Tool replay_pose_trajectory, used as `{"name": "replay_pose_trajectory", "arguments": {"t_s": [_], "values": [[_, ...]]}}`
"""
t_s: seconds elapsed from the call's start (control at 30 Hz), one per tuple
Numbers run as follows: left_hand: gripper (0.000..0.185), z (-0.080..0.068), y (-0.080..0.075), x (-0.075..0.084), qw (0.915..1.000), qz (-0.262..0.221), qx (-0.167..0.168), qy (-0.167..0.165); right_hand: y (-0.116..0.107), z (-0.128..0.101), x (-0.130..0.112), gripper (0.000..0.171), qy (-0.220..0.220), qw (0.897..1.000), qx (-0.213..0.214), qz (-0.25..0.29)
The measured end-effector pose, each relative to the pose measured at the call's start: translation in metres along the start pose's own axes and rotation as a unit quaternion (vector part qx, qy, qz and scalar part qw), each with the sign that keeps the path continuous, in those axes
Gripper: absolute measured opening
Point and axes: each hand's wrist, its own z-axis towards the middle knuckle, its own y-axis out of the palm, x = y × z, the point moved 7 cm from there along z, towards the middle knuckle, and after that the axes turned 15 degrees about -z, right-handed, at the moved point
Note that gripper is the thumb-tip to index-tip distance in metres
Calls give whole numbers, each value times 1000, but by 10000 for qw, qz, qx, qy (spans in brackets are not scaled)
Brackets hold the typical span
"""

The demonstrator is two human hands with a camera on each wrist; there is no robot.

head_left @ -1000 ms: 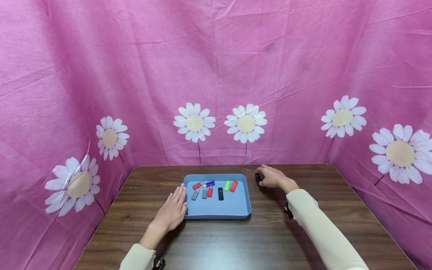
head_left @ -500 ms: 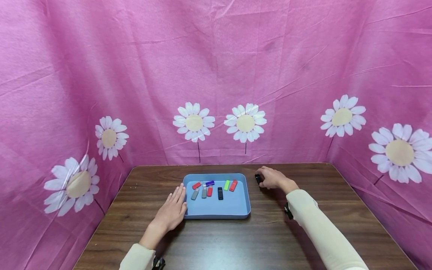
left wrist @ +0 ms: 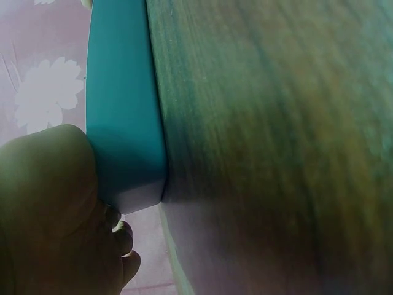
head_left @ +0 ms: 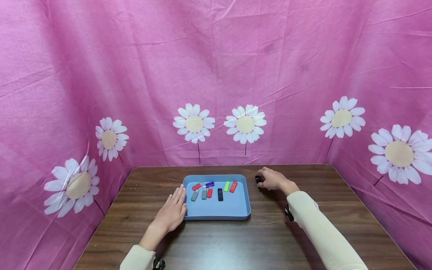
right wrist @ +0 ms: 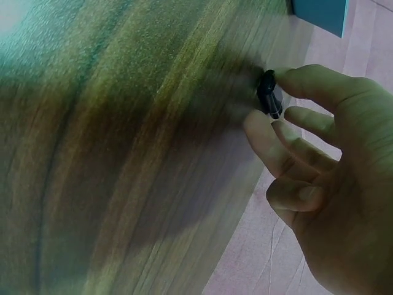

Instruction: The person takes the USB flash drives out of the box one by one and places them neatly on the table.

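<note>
My right hand (head_left: pixel 271 179) pinches a black USB stick (right wrist: pixel 268 93) between thumb and fingers, low over the table to the right of the blue tray (head_left: pixel 216 215). In the head view those fingers partly cover the stick. Along the tray's left side lies my left hand (head_left: pixel 171 212), its fingers straight and touching the rim. The left wrist view shows that hand (left wrist: pixel 52 203) against the tray's outer wall (left wrist: pixel 126 104). Inside the tray are several USB sticks: a black one (head_left: pixel 220 194), a green one (head_left: pixel 227 186), a purple one (head_left: pixel 210 184), and red and grey ones.
The brown wooden table (head_left: pixel 216 243) carries the tray near its back edge. A pink cloth (head_left: pixel 216 75) with printed daisies hangs behind and on both sides.
The black USB stick has shifted and turned slightly in my right fingers, that hand staying almost in place. My left hand and the tray look unmoved.
</note>
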Motion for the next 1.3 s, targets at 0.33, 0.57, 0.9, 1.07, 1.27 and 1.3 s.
{"name": "replay_pose_trajectory", "arguments": {"t_s": [0.33,0.57,0.9,1.07,1.27,1.3], "values": [[59,-1,-2,3,10000,-32,47,78,-8,-1,3,35,5,9990,288,-339],[59,-1,-3,4,9999,-64,76,123,-20,0,1,22,-50,9972,644,-368],[58,-2,-4,3,9998,-59,122,135,-37,3,-20,7,-398,9940,875,-529],[58,-2,-4,3,9999,-38,112,124,-42,2,-33,5,-540,9920,960,-614],[60,-2,-3,3,9999,-109,83,75,-48,0,-48,9,-631,9920,896,-629],[60,-2,-3,3,9999,-113,72,63,-49,-1,-51,9,-663,9921,873,-616]]}}
